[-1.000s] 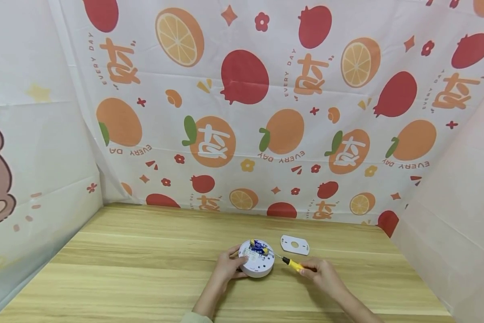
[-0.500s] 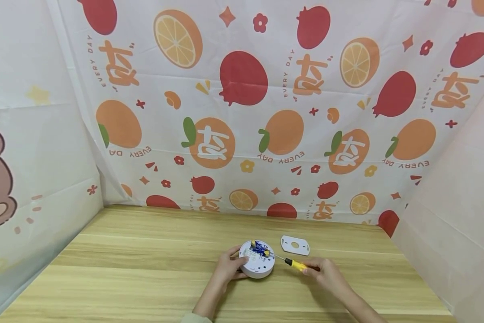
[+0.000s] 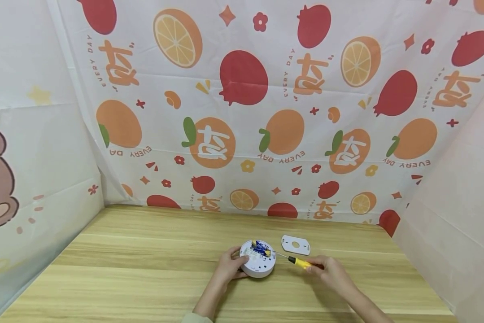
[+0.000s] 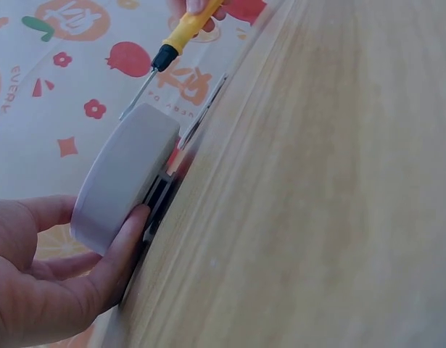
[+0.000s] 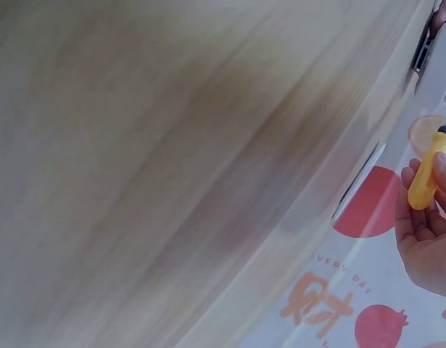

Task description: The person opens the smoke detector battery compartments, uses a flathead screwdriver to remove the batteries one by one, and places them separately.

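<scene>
My left hand (image 3: 227, 265) grips a round white smoke detector (image 3: 258, 272) from its left side, thumb on the upper face and fingers beneath. That face is tilted up, and blue batteries with yellow ends (image 3: 261, 248) show in its recess. In the left wrist view, the detector's smooth side wall (image 4: 125, 170) hides the batteries. My right hand (image 3: 330, 271) holds a yellow screwdriver (image 3: 302, 263) with a black collar. Its thin metal shaft points left, the tip right beside the detector's edge near the batteries. The right wrist view shows the yellow handle (image 5: 423, 181) between thumb and fingers.
A flat white mounting plate (image 3: 301, 241) with a round centre hole lies on the wood-grain table (image 3: 145, 264), just behind the screwdriver. Behind the table hangs a fruit-print cloth (image 3: 242, 134), with pale cloths at both sides.
The screwdriver and my right hand have shifted slightly right, drawing the tip from the batteries towards the detector's edge. My left hand and the detector stay nearly still.
</scene>
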{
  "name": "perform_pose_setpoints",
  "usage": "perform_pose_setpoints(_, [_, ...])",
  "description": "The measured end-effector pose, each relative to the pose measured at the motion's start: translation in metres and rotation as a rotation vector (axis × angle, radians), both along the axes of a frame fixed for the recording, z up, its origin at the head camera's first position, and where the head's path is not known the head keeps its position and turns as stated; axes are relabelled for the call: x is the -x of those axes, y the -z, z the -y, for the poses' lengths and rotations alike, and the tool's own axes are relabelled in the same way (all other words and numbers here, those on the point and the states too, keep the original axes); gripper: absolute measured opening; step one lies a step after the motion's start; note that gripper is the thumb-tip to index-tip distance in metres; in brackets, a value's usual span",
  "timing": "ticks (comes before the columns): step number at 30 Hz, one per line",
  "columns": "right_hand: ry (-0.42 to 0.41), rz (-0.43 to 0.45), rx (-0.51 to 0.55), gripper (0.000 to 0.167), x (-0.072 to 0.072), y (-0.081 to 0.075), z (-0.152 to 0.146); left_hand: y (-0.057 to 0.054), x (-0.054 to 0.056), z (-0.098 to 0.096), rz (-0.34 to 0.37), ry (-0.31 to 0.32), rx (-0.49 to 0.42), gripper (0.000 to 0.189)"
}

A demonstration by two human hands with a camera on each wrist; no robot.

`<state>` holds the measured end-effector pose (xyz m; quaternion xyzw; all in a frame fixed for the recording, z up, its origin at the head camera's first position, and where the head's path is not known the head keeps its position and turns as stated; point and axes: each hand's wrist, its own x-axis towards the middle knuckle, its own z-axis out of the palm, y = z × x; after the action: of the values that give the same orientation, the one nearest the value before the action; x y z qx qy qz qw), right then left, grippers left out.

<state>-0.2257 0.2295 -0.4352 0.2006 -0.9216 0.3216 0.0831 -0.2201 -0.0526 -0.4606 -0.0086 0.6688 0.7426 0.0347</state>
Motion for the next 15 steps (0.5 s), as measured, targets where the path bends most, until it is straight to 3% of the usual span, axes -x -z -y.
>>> perform_pose_setpoints(15, [0.083,0.034,0.07,0.016,0.007,-0.005,-0.012,0.0,0.003,0.004,-0.042,-0.09,-0.02,0.049])
